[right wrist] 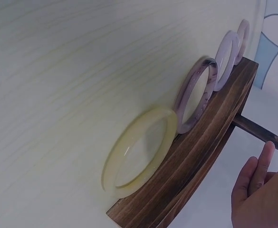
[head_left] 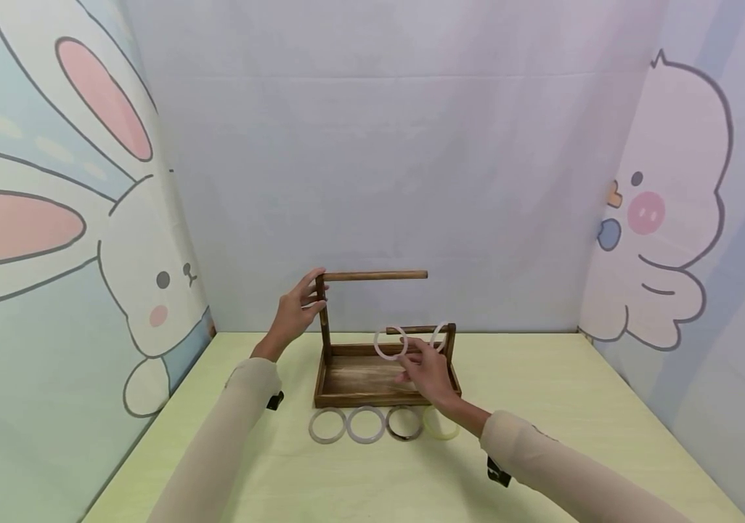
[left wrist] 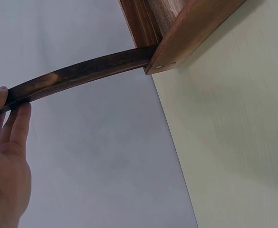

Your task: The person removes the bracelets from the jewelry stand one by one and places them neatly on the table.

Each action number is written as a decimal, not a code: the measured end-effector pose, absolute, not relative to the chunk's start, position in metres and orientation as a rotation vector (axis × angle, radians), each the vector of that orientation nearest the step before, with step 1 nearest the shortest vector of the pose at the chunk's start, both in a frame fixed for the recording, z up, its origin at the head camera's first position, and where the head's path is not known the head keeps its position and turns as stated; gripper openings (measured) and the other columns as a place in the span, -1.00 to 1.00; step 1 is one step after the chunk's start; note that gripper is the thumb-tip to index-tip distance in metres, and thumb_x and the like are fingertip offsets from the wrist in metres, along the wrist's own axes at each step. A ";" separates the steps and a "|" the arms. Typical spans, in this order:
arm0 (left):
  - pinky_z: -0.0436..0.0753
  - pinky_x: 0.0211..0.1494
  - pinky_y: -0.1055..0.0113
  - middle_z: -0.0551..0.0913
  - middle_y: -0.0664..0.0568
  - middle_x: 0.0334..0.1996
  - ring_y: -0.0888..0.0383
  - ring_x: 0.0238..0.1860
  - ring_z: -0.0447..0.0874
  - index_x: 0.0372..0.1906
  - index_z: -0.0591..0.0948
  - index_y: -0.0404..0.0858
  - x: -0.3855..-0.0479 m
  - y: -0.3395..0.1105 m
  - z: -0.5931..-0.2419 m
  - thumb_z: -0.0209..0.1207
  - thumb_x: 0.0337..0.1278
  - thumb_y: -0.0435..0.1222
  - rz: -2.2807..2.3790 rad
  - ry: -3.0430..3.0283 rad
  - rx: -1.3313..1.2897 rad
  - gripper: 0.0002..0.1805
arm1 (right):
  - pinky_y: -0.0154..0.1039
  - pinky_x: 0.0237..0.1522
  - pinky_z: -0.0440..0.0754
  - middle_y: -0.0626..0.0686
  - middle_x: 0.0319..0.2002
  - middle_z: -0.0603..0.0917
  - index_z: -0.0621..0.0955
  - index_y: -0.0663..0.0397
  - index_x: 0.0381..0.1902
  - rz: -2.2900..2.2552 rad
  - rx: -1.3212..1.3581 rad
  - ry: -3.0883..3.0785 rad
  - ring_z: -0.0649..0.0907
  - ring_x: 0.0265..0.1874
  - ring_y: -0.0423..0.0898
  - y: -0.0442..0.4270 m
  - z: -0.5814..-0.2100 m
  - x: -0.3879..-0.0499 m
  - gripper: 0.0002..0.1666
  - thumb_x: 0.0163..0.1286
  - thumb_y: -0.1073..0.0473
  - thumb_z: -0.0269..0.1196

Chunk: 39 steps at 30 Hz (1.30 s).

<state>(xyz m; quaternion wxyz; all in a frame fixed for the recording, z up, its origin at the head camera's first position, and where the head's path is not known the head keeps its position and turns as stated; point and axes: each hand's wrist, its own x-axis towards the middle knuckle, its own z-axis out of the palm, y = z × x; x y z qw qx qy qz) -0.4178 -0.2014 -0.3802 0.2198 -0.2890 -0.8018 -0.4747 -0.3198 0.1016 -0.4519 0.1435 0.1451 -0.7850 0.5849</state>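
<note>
A dark wooden bangle stand (head_left: 372, 400) has a tall post on the left and a short one on the right, each with a sideways rod. My left hand (head_left: 295, 312) grips the tall post near its top; the left wrist view shows thumb and fingers around this post (left wrist: 81, 74). A pale, whitish bangle (head_left: 376, 347) is pinched in the fingertips of my right hand (head_left: 430, 374), at the free left end of the short rod (head_left: 420, 330). Another pale bangle (head_left: 434, 336) hangs on that rod near its post. The right wrist view does not show the held bangle.
In front of the stand lie a greyish bangle (head_left: 311, 428), a lavender bangle (head_left: 366, 440), a dark mottled bangle (head_left: 405, 437) and a yellow bangle (right wrist: 111, 166), in a row on the pale table (head_left: 320, 487). The upper rod (head_left: 375, 276) carries no bangle.
</note>
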 end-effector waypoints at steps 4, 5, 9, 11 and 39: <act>0.75 0.16 0.06 0.64 -0.30 0.25 -0.21 0.20 0.69 0.58 0.32 0.18 -0.418 -0.201 -0.381 0.27 0.33 -0.56 -1.301 -2.216 -0.818 -0.13 | 0.20 -0.40 0.79 0.21 -0.29 0.83 0.61 0.22 0.24 1.657 0.436 -2.276 0.77 -0.50 0.36 0.102 -0.452 -0.320 -0.59 0.46 0.39 0.32; 0.75 0.16 0.07 0.64 -0.31 0.25 -0.21 0.20 0.69 0.58 0.32 0.18 -0.419 -0.201 -0.381 0.27 0.33 -0.56 -1.301 -2.215 -0.821 -0.13 | 0.19 -0.40 0.79 0.21 -0.29 0.83 0.60 0.22 0.23 1.663 0.443 -2.270 0.77 -0.50 0.36 0.101 -0.452 -0.320 -0.59 0.46 0.39 0.31; 0.74 0.17 0.05 0.62 -0.35 0.25 -0.23 0.21 0.68 0.57 0.32 0.18 -0.419 -0.201 -0.380 0.26 0.33 -0.56 -1.313 -2.213 -0.825 -0.13 | -0.04 -0.51 0.80 0.23 -0.26 0.83 0.60 0.22 0.24 1.688 0.454 -2.268 0.77 -0.49 0.36 0.100 -0.450 -0.318 -0.59 0.47 0.38 0.32; 0.74 0.17 0.04 0.62 -0.35 0.25 -0.23 0.21 0.68 0.57 0.33 0.18 -0.418 -0.201 -0.380 0.27 0.33 -0.56 -1.316 -2.212 -0.820 -0.13 | -0.13 -0.56 0.77 0.23 -0.24 0.83 0.59 0.22 0.26 1.697 0.461 -2.280 0.77 -0.48 0.34 0.100 -0.449 -0.317 -0.58 0.48 0.37 0.31; 0.75 0.14 0.00 0.65 -0.30 0.23 -0.23 0.20 0.69 0.58 0.32 0.10 -0.415 -0.199 -0.380 0.25 0.30 -0.61 -1.278 -2.204 -0.804 -0.12 | 0.25 -0.24 0.78 0.39 -0.14 0.78 0.50 0.33 0.35 1.973 0.696 -2.377 0.77 -0.43 0.39 0.096 -0.458 -0.283 -0.49 0.49 0.43 0.26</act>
